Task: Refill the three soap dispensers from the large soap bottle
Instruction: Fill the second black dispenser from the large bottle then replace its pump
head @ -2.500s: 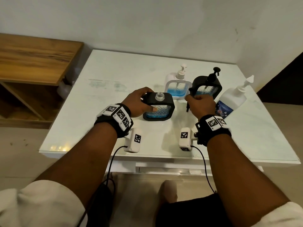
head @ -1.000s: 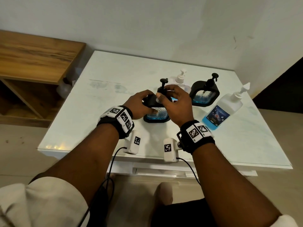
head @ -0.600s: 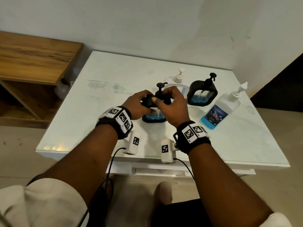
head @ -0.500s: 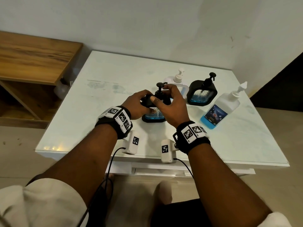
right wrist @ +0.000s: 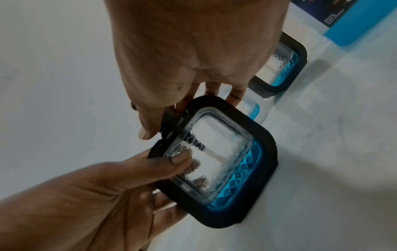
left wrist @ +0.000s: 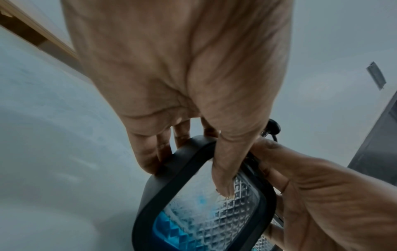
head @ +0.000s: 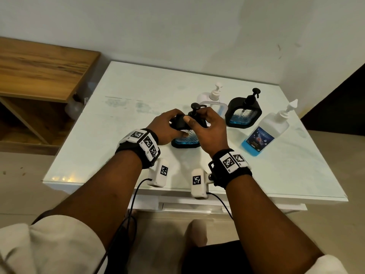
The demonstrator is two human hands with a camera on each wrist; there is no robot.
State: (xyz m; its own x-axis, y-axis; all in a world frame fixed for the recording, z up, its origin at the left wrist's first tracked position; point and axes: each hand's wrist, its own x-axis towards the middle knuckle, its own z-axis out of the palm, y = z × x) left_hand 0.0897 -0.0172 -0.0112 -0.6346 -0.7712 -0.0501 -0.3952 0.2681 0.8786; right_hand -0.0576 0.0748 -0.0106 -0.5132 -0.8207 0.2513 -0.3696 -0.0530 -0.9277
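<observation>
The near black-framed dispenser [head: 185, 136] stands on the white table [head: 102, 147] with a little blue soap at its bottom. My left hand [head: 176, 125] grips its upper left corner, thumb on the glass face [left wrist: 223, 186]. My right hand [head: 196, 119] pinches the collar of its black pump [head: 194, 106], which sits in the neck [right wrist: 169, 122]. Behind stand a white dispenser [head: 214, 98] and a second black dispenser [head: 244, 114], both with pumps on. The large soap bottle [head: 265, 131] stands at the right, low on blue soap.
A wooden shelf unit [head: 39, 76] stands left of the table against the wall. The table's front edge [head: 177, 191] is close to my wrists. Bare tabletop lies to the left and at the front right.
The right hand brought the black pump from the right onto the open near dispenser's neck and now pinches its collar. The left hand has kept its grip on the dispenser.
</observation>
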